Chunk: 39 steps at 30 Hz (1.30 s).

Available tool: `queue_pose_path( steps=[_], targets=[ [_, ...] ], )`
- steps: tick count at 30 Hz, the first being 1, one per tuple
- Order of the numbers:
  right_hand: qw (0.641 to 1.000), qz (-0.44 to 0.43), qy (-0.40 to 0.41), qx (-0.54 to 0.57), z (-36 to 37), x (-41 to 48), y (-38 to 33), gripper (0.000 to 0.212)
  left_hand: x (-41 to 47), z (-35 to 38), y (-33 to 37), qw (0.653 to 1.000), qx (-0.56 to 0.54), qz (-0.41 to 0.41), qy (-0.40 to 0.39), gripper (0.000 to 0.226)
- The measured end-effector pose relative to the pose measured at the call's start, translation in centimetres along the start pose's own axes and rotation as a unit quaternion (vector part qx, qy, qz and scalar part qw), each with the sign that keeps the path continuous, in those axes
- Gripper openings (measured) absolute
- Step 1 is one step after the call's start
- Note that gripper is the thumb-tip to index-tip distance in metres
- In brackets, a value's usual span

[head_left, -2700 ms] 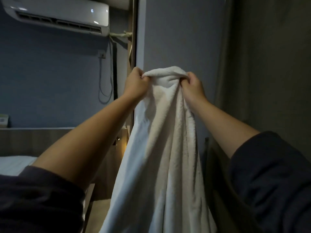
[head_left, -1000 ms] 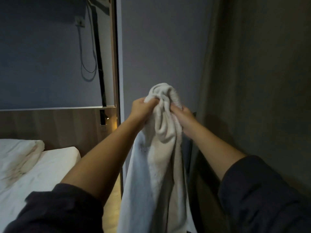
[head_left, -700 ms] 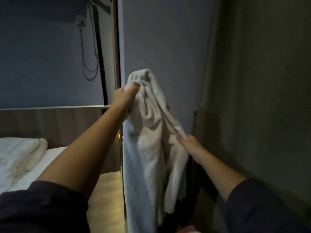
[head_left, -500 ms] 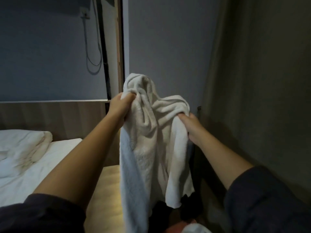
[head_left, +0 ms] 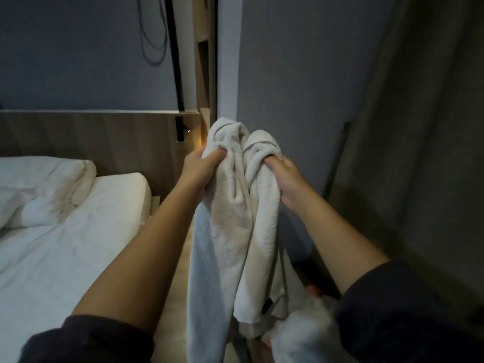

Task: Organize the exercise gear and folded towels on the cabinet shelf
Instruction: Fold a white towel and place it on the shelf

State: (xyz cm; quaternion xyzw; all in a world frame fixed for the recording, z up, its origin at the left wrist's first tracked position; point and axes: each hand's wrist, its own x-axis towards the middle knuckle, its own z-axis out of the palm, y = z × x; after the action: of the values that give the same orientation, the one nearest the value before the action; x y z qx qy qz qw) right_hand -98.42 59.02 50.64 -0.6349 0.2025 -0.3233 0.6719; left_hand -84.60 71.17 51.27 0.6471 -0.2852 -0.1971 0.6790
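Fold step judged in hand: towel [head_left: 235,218] is gripped at its 11 o'clock by left hand [head_left: 199,169], 1 o'clock by right hand [head_left: 285,179]; edge alignment likely needed next.

arms out fwd, L hand [head_left: 199,167] & R hand [head_left: 286,179] close together, both gripping towel [head_left: 233,216]

Two hands, the left hand [head_left: 196,169] and the right hand [head_left: 288,179], grip one white towel [head_left: 235,218]. Below the right fingers [head_left: 272,161] sits one more white cloth bundle [head_left: 301,334]. Left of the fingers are one bed [head_left: 78,244] with one crumpled duvet [head_left: 39,189], one wooden headboard [head_left: 104,137] and one small glowing light [head_left: 202,142]. One looped cable [head_left: 152,35] hangs above them, and one curtain [head_left: 419,153] hangs to their right. Two dark sleeves [head_left: 86,339] frame the foreground.
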Motion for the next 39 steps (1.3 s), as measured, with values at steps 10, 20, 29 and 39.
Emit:
queue_pose_path(
  steps=[10, 20, 29, 39],
  targets=[
    [0.992, 0.054, 0.084, 0.082, 10.0, -2.9, 7.3, 0.036, -1.4, -10.0, -5.6, 0.998, -0.043, -0.036, -0.017, 0.022],
    [0.986, 0.087, 0.124, 0.074, 14.6, 1.6, 11.6, 0.044, 2.9, -13.9, -9.1, 0.998, -0.038, -0.041, -0.002, 0.007],
    [0.987, 0.126, 0.078, 0.058, 16.7, 11.5, 15.1, 0.042, 11.5, -15.6, -12.6, 0.996, -0.04, -0.055, 0.057, 0.004],
    [0.986, 0.164, 0.027, -0.014, 18.1, 25.1, 16.8, 0.019, 22.7, -16.8, -15.0, 0.991, -0.024, -0.059, 0.117, 0.009]
  ],
)
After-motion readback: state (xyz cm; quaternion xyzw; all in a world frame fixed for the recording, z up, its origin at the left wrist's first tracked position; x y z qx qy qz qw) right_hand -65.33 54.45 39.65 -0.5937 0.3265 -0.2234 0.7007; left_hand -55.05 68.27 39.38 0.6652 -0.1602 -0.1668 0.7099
